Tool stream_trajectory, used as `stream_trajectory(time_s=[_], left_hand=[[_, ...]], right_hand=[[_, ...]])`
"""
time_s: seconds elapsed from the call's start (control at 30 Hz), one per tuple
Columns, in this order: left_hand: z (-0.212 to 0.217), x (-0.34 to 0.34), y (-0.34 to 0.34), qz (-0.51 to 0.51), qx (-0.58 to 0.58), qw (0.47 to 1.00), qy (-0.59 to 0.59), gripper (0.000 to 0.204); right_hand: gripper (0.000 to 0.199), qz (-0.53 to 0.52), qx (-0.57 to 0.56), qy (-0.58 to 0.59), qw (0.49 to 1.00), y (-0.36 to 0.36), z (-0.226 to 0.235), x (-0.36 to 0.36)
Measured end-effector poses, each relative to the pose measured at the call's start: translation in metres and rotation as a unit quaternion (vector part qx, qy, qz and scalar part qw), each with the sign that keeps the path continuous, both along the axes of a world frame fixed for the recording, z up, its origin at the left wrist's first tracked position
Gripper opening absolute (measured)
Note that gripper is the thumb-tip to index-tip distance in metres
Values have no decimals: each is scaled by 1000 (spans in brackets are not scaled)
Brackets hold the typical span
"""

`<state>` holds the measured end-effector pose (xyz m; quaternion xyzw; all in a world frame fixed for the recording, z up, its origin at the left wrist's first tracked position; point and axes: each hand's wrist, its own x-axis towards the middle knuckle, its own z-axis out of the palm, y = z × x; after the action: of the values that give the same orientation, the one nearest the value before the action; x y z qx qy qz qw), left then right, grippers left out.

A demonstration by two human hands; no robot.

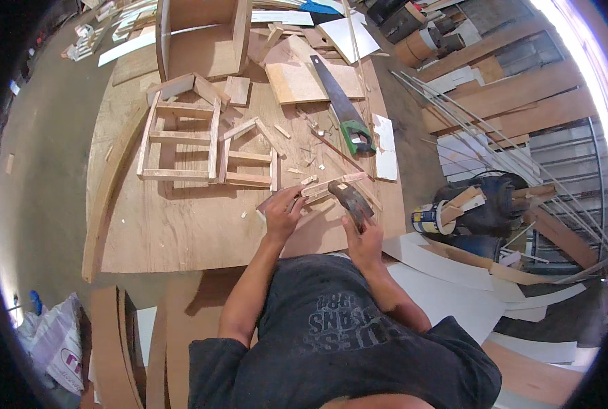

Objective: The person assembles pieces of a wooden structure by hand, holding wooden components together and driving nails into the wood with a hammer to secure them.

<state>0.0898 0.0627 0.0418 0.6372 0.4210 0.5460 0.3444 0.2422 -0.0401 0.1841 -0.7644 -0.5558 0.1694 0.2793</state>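
Observation:
My left hand (283,213) is closed on narrow wooden strips (332,184) near the front edge of the wooden worktable (174,235). The strips point away to the right, and their near ends are partly hidden by my fingers. My right hand (364,240) grips a dark, worn, block-like tool (351,202), its far end over the strips; I cannot make out its exact kind. Left of my hands lie a ladder-like wooden frame (183,138) and a smaller wooden frame (251,158). Beyond my right hand rests a handsaw (338,95) with a green handle.
A large open wooden box (205,48) stands at the table's back. Wood scraps and a pale board (297,82) lie nearby. A long curved-looking plank (113,194) runs along the left edge. To the right are a bucket (430,219) with offcuts and leaning boards (515,95).

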Motion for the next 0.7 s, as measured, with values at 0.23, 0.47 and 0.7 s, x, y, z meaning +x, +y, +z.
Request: stream_trajectory(time_s=[0.23, 0.47, 0.7], left_hand=[[4, -12, -6, -47, -68, 996, 40, 31], [6, -11, -22, -60, -48, 996, 50, 29], [-5, -12, -39, -82, -39, 994, 53, 31]], right_hand=[[43, -13, 70, 100, 992, -1, 2, 1], [44, -40, 65, 117, 990, -8, -4, 4], [42, -45, 39, 108, 992, -18, -14, 9]])
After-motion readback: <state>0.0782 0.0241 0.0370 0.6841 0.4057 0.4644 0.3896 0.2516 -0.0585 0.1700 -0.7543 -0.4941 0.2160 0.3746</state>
